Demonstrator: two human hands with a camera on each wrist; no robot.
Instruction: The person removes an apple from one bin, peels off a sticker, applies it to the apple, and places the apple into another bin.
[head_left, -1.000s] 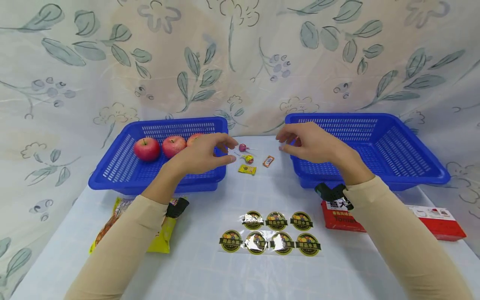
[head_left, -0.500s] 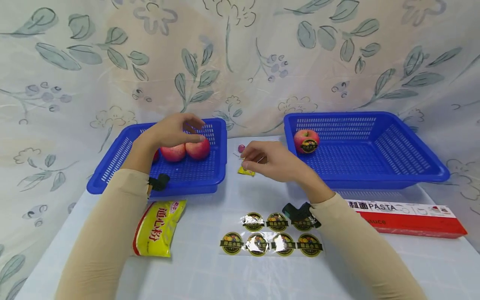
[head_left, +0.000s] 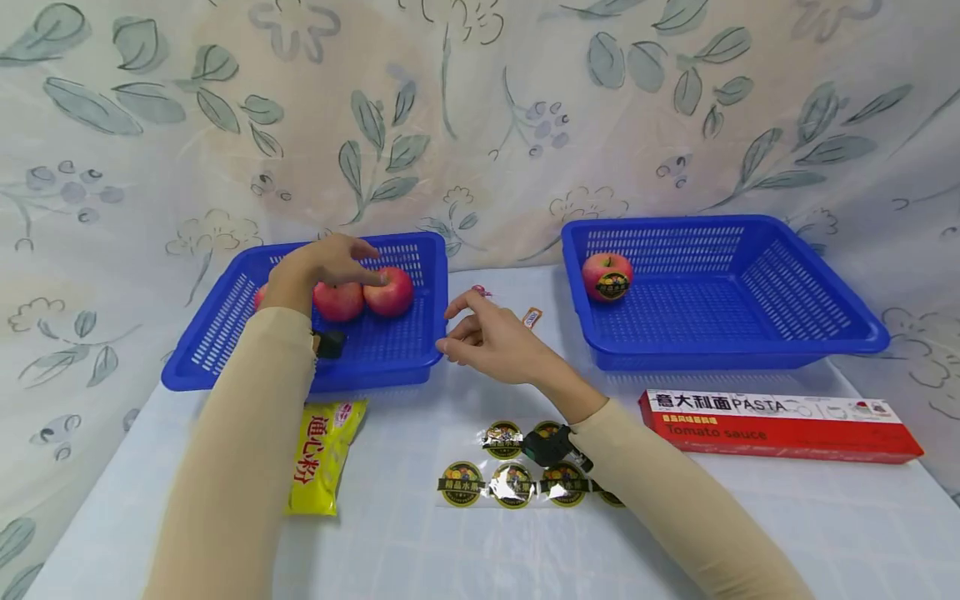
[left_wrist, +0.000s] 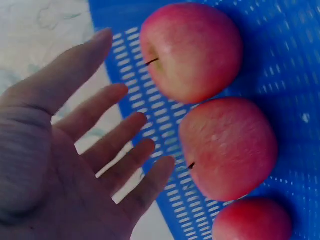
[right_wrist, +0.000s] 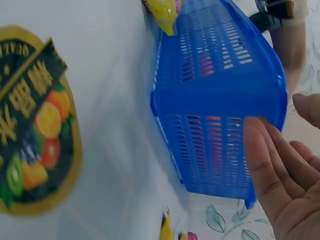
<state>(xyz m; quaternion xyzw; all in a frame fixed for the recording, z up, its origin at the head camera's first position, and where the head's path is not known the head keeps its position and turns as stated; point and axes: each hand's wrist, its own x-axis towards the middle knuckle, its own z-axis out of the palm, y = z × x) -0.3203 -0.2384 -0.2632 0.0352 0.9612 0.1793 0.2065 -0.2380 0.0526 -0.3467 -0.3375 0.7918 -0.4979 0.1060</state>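
My left hand (head_left: 333, 260) hovers over the left blue basket (head_left: 390, 367), its fingers spread and nothing in them. Beneath it sit a red apple (head_left: 388, 292) at the right and a middle apple (head_left: 337, 302); the third, leftmost apple (head_left: 260, 296) is mostly hidden by the arm. The left wrist view shows the left hand's fingertips beside the middle apple (left_wrist: 230, 150), with a small gap. My right hand (head_left: 495, 337) holds nothing, fingers loosely bent, by the left basket's right corner. In the right blue basket (head_left: 720, 362) lies an apple (head_left: 607, 277) bearing a round sticker (head_left: 612, 286).
A sticker sheet (head_left: 512, 483) lies in the middle front, partly under the right wrist. A red pasta box (head_left: 780, 429) is at the right and a yellow packet (head_left: 321, 458) at the left. Small candies, including an orange-wrapped candy (head_left: 532, 317), lie between the baskets.
My right hand has left the stickered apple in the right basket and moved left to the left basket's corner. The left hand has shifted left, over the apples.
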